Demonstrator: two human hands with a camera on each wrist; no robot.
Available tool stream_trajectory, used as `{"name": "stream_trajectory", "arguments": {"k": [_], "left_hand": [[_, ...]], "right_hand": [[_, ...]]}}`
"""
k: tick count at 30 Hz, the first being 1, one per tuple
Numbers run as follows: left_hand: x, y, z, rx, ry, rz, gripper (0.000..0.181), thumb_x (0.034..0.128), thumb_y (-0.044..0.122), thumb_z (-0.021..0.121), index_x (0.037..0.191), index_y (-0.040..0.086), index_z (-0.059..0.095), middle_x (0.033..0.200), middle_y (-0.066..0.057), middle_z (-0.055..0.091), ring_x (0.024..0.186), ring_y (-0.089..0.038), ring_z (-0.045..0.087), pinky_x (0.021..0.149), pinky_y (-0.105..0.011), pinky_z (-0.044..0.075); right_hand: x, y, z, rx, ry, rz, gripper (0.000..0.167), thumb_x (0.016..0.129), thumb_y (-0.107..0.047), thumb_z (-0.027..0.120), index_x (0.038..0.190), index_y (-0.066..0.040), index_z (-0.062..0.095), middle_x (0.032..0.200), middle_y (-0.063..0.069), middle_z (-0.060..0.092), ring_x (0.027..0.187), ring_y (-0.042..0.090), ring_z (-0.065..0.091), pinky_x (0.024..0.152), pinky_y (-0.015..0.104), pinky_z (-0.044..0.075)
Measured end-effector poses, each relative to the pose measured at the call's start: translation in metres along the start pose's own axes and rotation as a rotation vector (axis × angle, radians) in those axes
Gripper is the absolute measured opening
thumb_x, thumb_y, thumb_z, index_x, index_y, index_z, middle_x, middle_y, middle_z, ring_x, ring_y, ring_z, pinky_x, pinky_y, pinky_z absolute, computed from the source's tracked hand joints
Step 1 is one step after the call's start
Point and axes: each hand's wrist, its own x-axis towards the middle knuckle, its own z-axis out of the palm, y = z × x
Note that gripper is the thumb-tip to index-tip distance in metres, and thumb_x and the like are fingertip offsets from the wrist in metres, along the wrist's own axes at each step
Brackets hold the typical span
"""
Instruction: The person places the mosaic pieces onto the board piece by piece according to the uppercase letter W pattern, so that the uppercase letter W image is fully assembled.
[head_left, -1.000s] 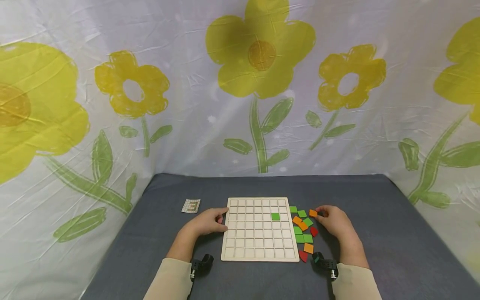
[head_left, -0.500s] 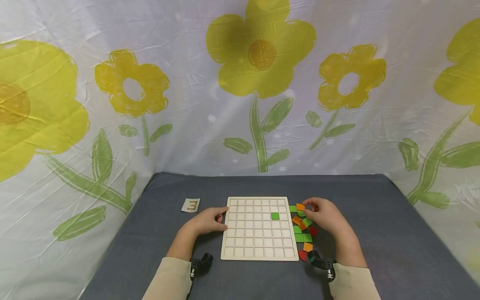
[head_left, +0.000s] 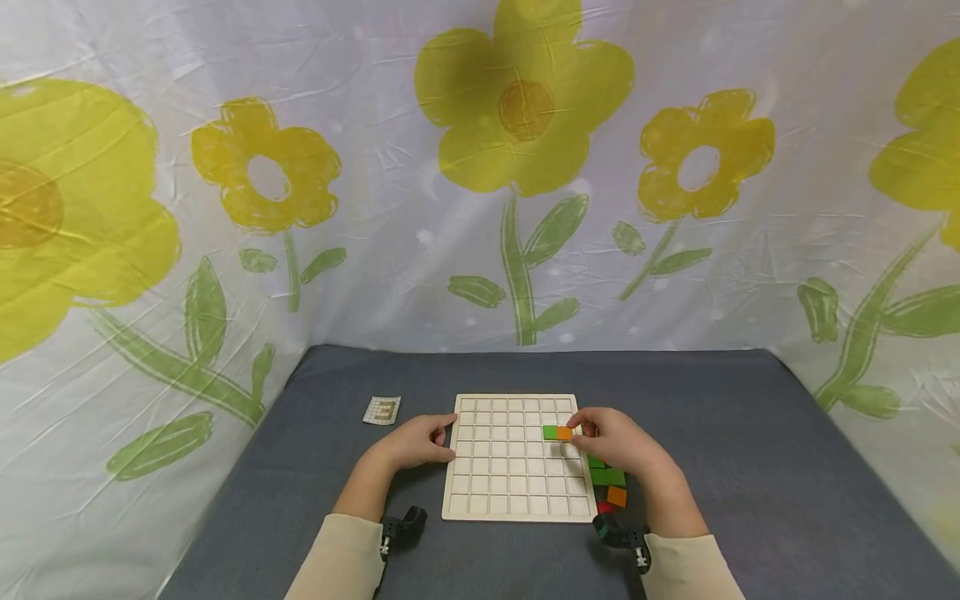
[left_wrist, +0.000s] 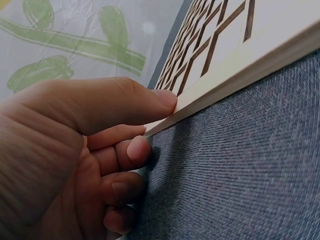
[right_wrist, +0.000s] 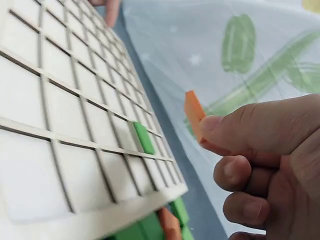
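Your right hand [head_left: 617,438] pinches an orange tile [head_left: 564,433] over the grid board [head_left: 498,486]; your left hand [head_left: 414,441], thumb and forefinger apart, touches the board's left edge.

And here's the board [head_left: 498,483], on the table [head_left: 337,392], curtain [head_left: 408,292] behind it! Left hand [head_left: 415,442] touching the board's left edge, card [head_left: 382,411] apart, left of its far end. One tile [head_left: 550,432] lies in the board's right half, toward the back; right hand [head_left: 618,440] and second tile [head_left: 564,433] over its right side; loose tiles [head_left: 615,477] along its right edge.
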Motion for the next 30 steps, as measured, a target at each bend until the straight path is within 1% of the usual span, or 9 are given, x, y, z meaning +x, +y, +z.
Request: {"name": "stream_trajectory", "arguments": {"k": [3, 6, 9, 14, 17, 21, 24, 27, 30], "left_hand": [[0.0, 0.001, 0.0, 0.002, 0.002, 0.001, 0.076, 0.0905, 0.015, 0.078, 0.156, 0.001, 0.042, 0.073, 0.002, 0.05, 0.06, -0.013, 0.043, 0.059, -0.029, 0.038], [0.0, 0.002, 0.0, 0.002, 0.002, 0.007, 0.075, 0.0905, 0.015, 0.078, 0.155, 0.0, 0.042, 0.073, 0.002, 0.05, 0.06, -0.013, 0.043, 0.059, -0.03, 0.038], [0.0, 0.003, 0.0, 0.003, 0.001, 0.01, 0.075, 0.0906, 0.015, 0.078, 0.155, -0.001, 0.042, 0.072, 0.002, 0.05, 0.06, -0.014, 0.042, 0.06, -0.031, 0.038], [0.0, 0.003, -0.001, 0.002, -0.005, 0.016, 0.075, 0.0905, 0.015, 0.078, 0.155, -0.001, 0.042, 0.072, 0.001, 0.05, 0.06, -0.014, 0.042, 0.06, -0.031, 0.037], [0.0, 0.003, -0.001, 0.003, -0.004, 0.019, 0.076, 0.0899, 0.014, 0.078, 0.155, -0.001, 0.042, 0.072, 0.001, 0.05, 0.06, -0.015, 0.042, 0.059, -0.031, 0.037], [0.001, 0.003, -0.001, 0.007, -0.001, 0.015, 0.075, 0.0902, 0.014, 0.078, 0.155, -0.001, 0.042, 0.072, 0.001, 0.05, 0.06, -0.015, 0.042, 0.059, -0.031, 0.037], [0.001, 0.003, -0.001, 0.008, 0.0, 0.007, 0.075, 0.0905, 0.014, 0.078, 0.155, 0.0, 0.042, 0.072, 0.002, 0.05, 0.06, -0.014, 0.042, 0.059, -0.031, 0.037], [0.0, 0.002, 0.0, 0.006, 0.002, 0.004, 0.076, 0.0903, 0.014, 0.078, 0.155, 0.0, 0.042, 0.072, 0.001, 0.05, 0.059, -0.014, 0.042, 0.058, -0.031, 0.037], [-0.001, 0.003, -0.001, -0.003, 0.002, 0.002, 0.076, 0.0903, 0.014, 0.078, 0.155, -0.001, 0.042, 0.072, 0.001, 0.05, 0.059, -0.015, 0.042, 0.058, -0.031, 0.037]], "right_hand": [[0.002, -0.001, 0.008, -0.025, -0.05, -0.026, 0.016, 0.098, -0.011, 0.067, 0.112, -0.005, 0.072, 0.077, 0.003, 0.049, 0.06, 0.015, 0.037, 0.058, 0.032, 0.034], [0.002, -0.001, 0.016, -0.034, -0.092, -0.026, 0.014, 0.097, -0.01, 0.066, 0.109, -0.005, 0.072, 0.071, 0.0, 0.046, 0.06, 0.015, 0.036, 0.06, 0.032, 0.034], [0.004, 0.001, 0.021, -0.045, -0.104, -0.013, 0.013, 0.095, -0.008, 0.067, 0.106, -0.006, 0.073, 0.066, -0.001, 0.043, 0.059, 0.014, 0.034, 0.06, 0.032, 0.034], [0.006, 0.004, 0.025, -0.062, -0.094, 0.011, 0.012, 0.094, -0.007, 0.069, 0.104, -0.009, 0.075, 0.065, -0.001, 0.046, 0.059, 0.015, 0.036, 0.06, 0.033, 0.034], [0.006, 0.004, 0.025, -0.077, -0.086, 0.028, 0.013, 0.094, -0.008, 0.07, 0.105, -0.01, 0.076, 0.069, -0.001, 0.05, 0.063, 0.015, 0.04, 0.062, 0.033, 0.036], [0.005, 0.001, 0.024, -0.074, -0.068, 0.031, 0.014, 0.091, -0.009, 0.074, 0.105, -0.013, 0.077, 0.073, 0.001, 0.051, 0.065, 0.016, 0.042, 0.062, 0.034, 0.036], [0.005, 0.0, 0.024, -0.059, -0.062, 0.031, 0.013, 0.089, -0.01, 0.078, 0.101, -0.017, 0.078, 0.079, 0.0, 0.057, 0.069, 0.018, 0.045, 0.064, 0.035, 0.038], [0.006, 0.001, 0.026, -0.061, -0.055, 0.041, 0.011, 0.089, -0.011, 0.079, 0.095, -0.02, 0.079, 0.091, -0.001, 0.065, 0.077, 0.019, 0.051, 0.068, 0.036, 0.043], [0.008, 0.002, 0.028, -0.081, -0.033, 0.054, 0.011, 0.088, -0.012, 0.081, 0.092, -0.022, 0.08, 0.094, -0.002, 0.066, 0.078, 0.02, 0.052, 0.068, 0.037, 0.043]]}}
